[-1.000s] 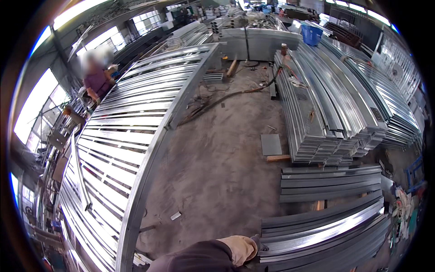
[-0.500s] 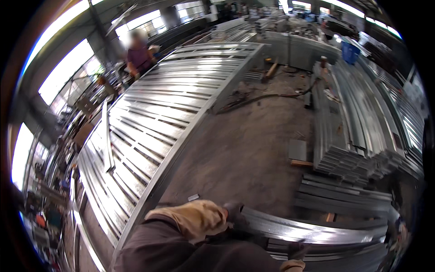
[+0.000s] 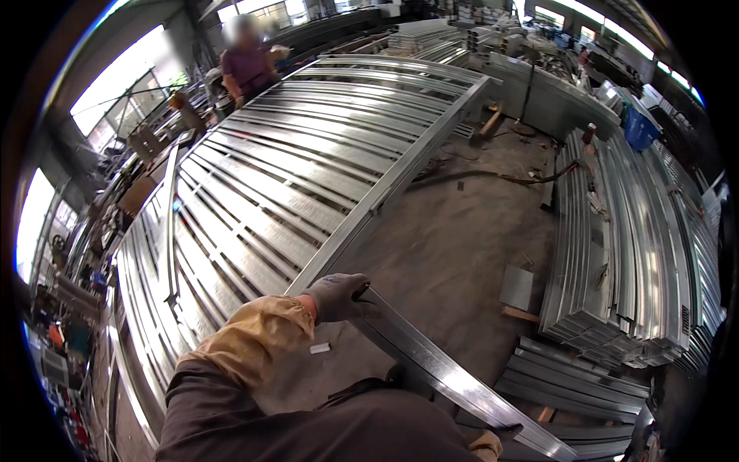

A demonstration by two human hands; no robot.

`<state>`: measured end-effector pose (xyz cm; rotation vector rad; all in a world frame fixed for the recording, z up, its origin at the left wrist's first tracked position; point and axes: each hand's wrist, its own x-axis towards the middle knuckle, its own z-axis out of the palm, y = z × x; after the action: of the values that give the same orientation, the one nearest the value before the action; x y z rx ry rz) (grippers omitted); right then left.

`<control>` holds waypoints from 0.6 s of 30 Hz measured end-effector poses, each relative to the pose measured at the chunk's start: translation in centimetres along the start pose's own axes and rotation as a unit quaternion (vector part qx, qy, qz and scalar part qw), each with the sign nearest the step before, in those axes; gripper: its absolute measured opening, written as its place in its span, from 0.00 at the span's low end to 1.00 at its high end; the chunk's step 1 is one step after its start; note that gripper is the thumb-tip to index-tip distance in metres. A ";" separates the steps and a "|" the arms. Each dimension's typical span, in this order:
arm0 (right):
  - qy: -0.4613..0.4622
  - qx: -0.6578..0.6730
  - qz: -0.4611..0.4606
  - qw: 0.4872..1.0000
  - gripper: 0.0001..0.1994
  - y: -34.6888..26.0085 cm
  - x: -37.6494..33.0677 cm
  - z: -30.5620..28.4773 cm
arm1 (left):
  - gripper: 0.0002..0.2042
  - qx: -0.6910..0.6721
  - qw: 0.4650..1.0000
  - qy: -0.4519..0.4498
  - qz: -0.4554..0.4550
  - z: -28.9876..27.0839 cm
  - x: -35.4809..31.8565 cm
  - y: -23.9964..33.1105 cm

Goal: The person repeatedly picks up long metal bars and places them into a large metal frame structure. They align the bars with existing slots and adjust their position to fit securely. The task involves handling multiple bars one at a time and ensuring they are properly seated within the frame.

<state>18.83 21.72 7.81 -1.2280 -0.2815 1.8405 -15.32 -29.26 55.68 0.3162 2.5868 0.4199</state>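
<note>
My left hand (image 3: 335,296), in a grey glove with a tan sleeve cover, is closed around the upper end of a long galvanised steel bar (image 3: 431,362). The bar slants down to the right across my body toward the lower edge of the view. Only a sliver of my right hand (image 3: 487,444), in a tan cover, shows at the bottom, right under the bar. Its grip is hidden. The bar's gripped end hangs over the concrete floor, beside the edge of a big steel frame panel (image 3: 308,177).
The frame panel of many parallel strips lies flat on the left. A person in a purple top (image 3: 246,61) stands at its far end. Stacks of steel channels (image 3: 631,254) fill the right. A cable (image 3: 493,175), a small metal plate (image 3: 516,286) and a blue bin (image 3: 639,127) are nearby.
My left arm has come up from the lower edge and now grips the steel bar's end. The view has swung, bringing the frame panel closer to centre.
</note>
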 end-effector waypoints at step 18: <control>-0.160 0.024 -0.271 0.949 0.16 -13.9 -7.4 47.0 | 0.30 -0.105 0.969 -0.067 0.213 -5.5 49.8 11.7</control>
<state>-11.89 36.82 43.71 -0.7126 -0.6789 1.5357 -58.74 -4.93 42.65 0.7993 2.3077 0.7862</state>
